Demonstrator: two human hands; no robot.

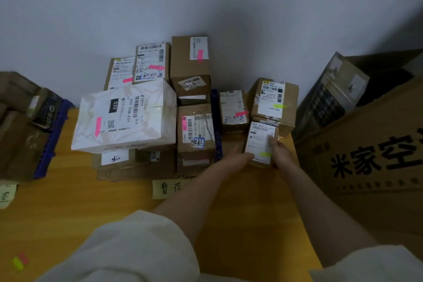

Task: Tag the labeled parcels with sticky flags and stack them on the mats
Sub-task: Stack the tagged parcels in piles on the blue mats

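Both hands point(261, 153) gripping parcel point(259, 142), label "502"

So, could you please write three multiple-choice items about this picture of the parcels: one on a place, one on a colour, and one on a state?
1. Where is the small parcel that both hands hold?
A. in front of the box with the yellow-green flag
B. on top of the white box
C. inside the big carton on the right

2. What colour is the flag on the white box?
A. blue
B. pink
C. orange

3. How is the right hand?
A. flat on the floor
B. gripping the small parcel
C. out of view

Key: 1 A, it sits just below that box; 2 B, a pink flag lies on its label; 3 B, its thumb lies on the label while the left hand holds the other side.
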